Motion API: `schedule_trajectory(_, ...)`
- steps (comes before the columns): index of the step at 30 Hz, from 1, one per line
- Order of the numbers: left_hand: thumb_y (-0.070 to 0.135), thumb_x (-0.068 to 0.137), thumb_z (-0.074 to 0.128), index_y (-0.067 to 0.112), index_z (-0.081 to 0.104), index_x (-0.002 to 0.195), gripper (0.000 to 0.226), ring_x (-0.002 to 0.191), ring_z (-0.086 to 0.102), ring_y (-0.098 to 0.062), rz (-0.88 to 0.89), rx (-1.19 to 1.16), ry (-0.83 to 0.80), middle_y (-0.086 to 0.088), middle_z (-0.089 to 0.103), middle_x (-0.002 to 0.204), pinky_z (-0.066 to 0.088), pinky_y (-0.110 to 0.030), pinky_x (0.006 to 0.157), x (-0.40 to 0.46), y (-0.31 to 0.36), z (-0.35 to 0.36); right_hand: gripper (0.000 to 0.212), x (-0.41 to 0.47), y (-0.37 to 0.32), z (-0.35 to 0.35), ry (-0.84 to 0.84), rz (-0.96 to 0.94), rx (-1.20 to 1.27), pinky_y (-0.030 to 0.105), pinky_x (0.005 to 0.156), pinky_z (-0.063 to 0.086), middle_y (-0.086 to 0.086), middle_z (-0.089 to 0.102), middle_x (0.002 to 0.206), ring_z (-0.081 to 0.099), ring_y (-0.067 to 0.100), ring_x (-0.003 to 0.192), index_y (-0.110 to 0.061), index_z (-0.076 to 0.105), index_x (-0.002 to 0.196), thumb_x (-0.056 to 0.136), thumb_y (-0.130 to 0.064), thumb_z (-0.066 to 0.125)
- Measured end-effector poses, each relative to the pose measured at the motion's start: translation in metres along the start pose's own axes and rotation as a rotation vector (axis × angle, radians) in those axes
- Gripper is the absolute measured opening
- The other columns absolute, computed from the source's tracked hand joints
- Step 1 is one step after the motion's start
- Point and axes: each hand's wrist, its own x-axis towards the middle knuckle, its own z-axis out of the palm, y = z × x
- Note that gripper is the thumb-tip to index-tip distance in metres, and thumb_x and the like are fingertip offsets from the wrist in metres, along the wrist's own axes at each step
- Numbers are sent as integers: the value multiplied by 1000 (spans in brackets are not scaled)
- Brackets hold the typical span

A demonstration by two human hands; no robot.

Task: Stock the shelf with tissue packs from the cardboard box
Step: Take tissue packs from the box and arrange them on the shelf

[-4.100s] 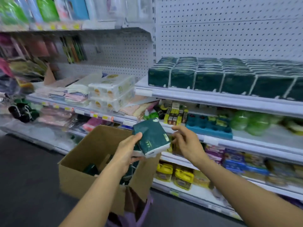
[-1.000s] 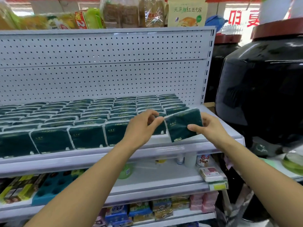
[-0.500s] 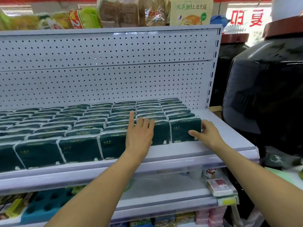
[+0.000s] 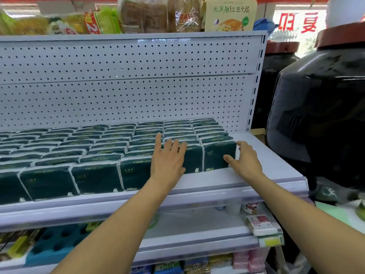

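Note:
Dark green tissue packs stand in several tight rows across the white shelf. The rightmost front pack stands upright at the end of the front row. My right hand is on its right side, thumb across its front face and fingers over its top right corner. My left hand lies flat with straight fingers against the front of the neighbouring pack. The cardboard box is out of view.
A white pegboard back panel rises behind the packs. Large black jars stand close to the shelf's right end. Lower shelves hold small goods and a blue tray. Snack bags sit on top.
Since the earliest frame the pack has gone from above the box to the right end of the front row. In the last half second both hands stayed against the packs, barely shifting.

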Motion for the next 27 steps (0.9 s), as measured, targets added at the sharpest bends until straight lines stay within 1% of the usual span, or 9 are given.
schedule_trajectory(3, 60, 97, 41, 21, 8, 156, 78, 150, 11, -27, 0, -45, 45, -6, 18, 162, -10, -58, 118, -14, 0, -12, 62, -25, -10, -13, 58, -90, -107, 44, 101, 38, 10, 39, 146, 36, 29, 132, -17, 34, 145, 94, -40, 59)
schedule_trajectory(6, 63, 97, 32, 25, 3, 157, 76, 152, 8, -24, -37, -127, 80, -3, 12, 164, -3, -55, 120, -39, 0, -25, 55, -65, -23, -25, 139, -298, -153, 42, 101, 37, 2, 41, 148, 36, 24, 133, -19, 41, 144, 95, -39, 57)
schedule_trajectory(8, 62, 96, 35, 24, 16, 156, 74, 147, 25, -25, -74, -210, 140, -4, 25, 161, 11, -54, 120, -63, -2, -31, 54, -93, -31, -30, 183, -422, -183, 43, 98, 39, 1, 44, 147, 42, 25, 130, -19, 44, 143, 94, -39, 58)
schedule_trajectory(10, 61, 93, 37, 19, 36, 150, 71, 132, 48, -26, -79, -275, 220, -6, 46, 149, 35, -50, 111, -95, -3, -36, 51, -123, -39, -32, 219, -523, -195, 43, 89, 45, 4, 52, 139, 52, 28, 121, -17, 48, 140, 94, -39, 57)
schedule_trajectory(13, 60, 91, 37, 17, 43, 146, 70, 117, 58, -24, -72, -326, 275, -4, 57, 137, 50, -42, 94, -151, -8, -40, 50, -168, -52, -32, 206, -642, -194, 38, 77, 48, 4, 59, 127, 58, 27, 107, -16, 50, 136, 92, -39, 54)
schedule_trajectory(16, 59, 90, 40, 18, 42, 146, 69, 112, 60, -23, -117, -344, 237, -3, 60, 132, 52, -39, 87, -207, -20, -45, 52, -208, -65, -21, 147, -753, -203, 39, 77, 49, 5, 60, 125, 58, 28, 107, -15, 47, 138, 92, -34, 60)
schedule_trajectory(20, 59, 91, 42, 19, 43, 146, 68, 113, 59, -21, -153, -333, 128, 0, 59, 131, 50, -37, 89, -274, -52, -38, 53, -253, -93, 13, 10, -841, -212, 40, 81, 50, 7, 60, 126, 59, 29, 108, -14, 48, 136, 91, -41, 46)
schedule_trajectory(24, 61, 90, 37, 20, 42, 146, 70, 113, 60, -22, -227, -281, -1, 0, 60, 131, 51, -38, 90, -336, -118, -16, 55, -290, -141, 65, -128, -907, -216, 40, 79, 52, 7, 60, 127, 60, 30, 107, -16, 48, 135, 90, -46, 44)
schedule_trajectory(27, 63, 93, 38, 23, 33, 151, 71, 120, 57, -21, -299, -224, -116, 2, 56, 137, 50, -38, 93, -387, -180, -2, 57, -317, -195, 114, -201, -957, -226, 39, 78, 53, 5, 59, 129, 60, 28, 107, -17, 48, 136, 91, -49, 39)
